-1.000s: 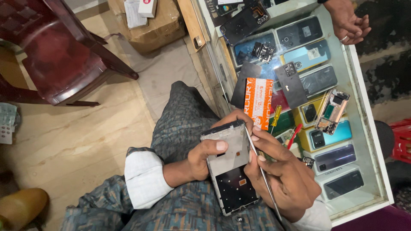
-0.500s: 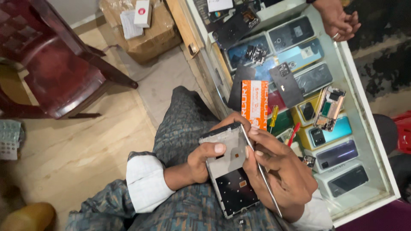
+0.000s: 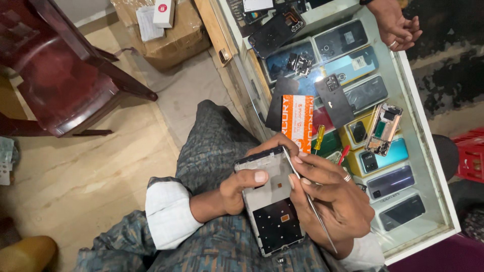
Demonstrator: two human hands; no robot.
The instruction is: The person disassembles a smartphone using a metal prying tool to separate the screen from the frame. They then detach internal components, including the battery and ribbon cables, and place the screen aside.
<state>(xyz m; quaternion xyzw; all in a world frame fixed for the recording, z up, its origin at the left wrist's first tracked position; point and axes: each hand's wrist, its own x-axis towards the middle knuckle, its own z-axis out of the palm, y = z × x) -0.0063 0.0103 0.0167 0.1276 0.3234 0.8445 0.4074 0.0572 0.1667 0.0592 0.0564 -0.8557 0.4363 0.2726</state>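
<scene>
left hand [image 3: 237,194] grips opened phone frame [image 3: 269,201], unmoved | right hand [image 3: 333,199] pinches thin metal pry tool [image 3: 310,201], tip steady at frame's 1 o'clock edge | work holds there

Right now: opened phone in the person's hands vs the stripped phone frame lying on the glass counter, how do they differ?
The opened phone is held over the lap in the left hand, while the phone frame lies loose on the counter, untouched. The opened phone looks larger, nearer the camera; the phone frame looks smaller. A thin metal tool in the right hand lies along the opened phone's edge; nothing works on the phone frame. Both lie with their insides exposed.
</scene>
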